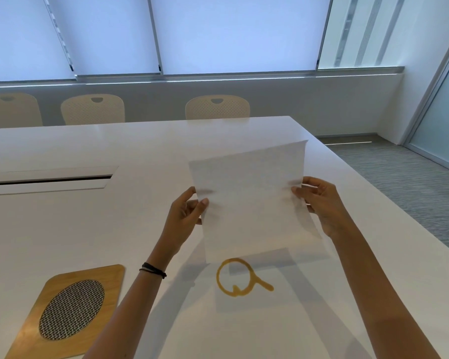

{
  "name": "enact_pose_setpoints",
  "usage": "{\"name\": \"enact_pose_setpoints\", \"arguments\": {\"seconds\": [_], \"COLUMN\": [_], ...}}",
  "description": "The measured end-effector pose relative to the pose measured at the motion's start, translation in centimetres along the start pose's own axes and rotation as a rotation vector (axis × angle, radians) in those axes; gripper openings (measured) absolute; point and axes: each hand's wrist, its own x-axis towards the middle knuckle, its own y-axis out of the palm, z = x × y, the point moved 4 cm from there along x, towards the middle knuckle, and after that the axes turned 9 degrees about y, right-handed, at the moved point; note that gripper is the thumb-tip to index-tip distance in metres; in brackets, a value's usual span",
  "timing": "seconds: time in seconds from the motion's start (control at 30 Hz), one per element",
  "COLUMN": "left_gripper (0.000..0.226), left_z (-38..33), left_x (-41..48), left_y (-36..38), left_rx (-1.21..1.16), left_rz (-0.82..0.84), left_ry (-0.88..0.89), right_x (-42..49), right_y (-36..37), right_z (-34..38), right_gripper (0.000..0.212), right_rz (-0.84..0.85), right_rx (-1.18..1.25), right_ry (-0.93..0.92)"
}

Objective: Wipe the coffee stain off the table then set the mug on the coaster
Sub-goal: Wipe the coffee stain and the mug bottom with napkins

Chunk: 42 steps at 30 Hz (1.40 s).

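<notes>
A thin white paper towel [252, 200] hangs spread out above the white table [114, 229], held by both hands. My left hand [186, 216] pinches its left edge and my right hand [319, 203] pinches its right edge. Below the sheet's lower edge lies a brown ring-shaped coffee stain [237, 278] with a short streak running off to the right. The wooden coaster [70, 307] with an oval woven metal inset rests at the near left. No mug is in view.
A recessed cable slot [49, 180] cuts into the table at the left. Three cream chairs [217, 107] stand along the far edge under shaded windows. The table's right edge [389, 203] drops to grey carpet.
</notes>
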Motion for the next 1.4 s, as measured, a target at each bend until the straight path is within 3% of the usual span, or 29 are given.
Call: {"name": "enact_pose_setpoints", "arguments": {"seconds": [0.2,0.33,0.6,0.7,0.9,1.13,1.27,1.4], "left_gripper": [0.055,0.064,0.034,0.038,0.026,0.015,0.02,0.022], "left_z": [-1.4,-1.4,-1.4,-1.8,-3.1,-3.6,-3.6,-3.2], "left_x": [-0.2,-0.3,-0.5,-0.4,-1.0,-1.9,-2.2,-2.4], "left_y": [-0.3,-0.3,-1.6,-1.3,1.5,3.1,3.1,2.5], "left_rx": [0.093,0.054,0.007,0.031,0.053,0.16,0.163,0.113], "left_rz": [0.022,0.066,0.063,0.088,0.374,0.597,0.604,0.476], "left_ry": [0.084,0.041,-0.013,-0.014,-0.044,-0.035,-0.041,-0.041], "right_x": [-0.8,-0.8,-1.2,-1.5,-2.2,-2.7,-2.8,-2.7], "right_y": [0.5,0.7,0.5,0.9,2.4,2.7,2.1,1.1], "right_z": [0.4,0.4,0.9,1.1,1.8,2.3,2.3,2.0], "right_gripper": [0.032,0.039,0.042,0.042,0.043,0.032,0.019,0.014], "right_rz": [0.057,0.074,0.078,0.134,0.238,0.251,0.195,0.081], "right_rx": [0.026,0.053,0.005,-0.013,-0.058,-0.13,-0.177,-0.082], "right_ry": [-0.083,-0.068,-0.129,-0.148,-0.183,-0.19,-0.194,-0.155]}}
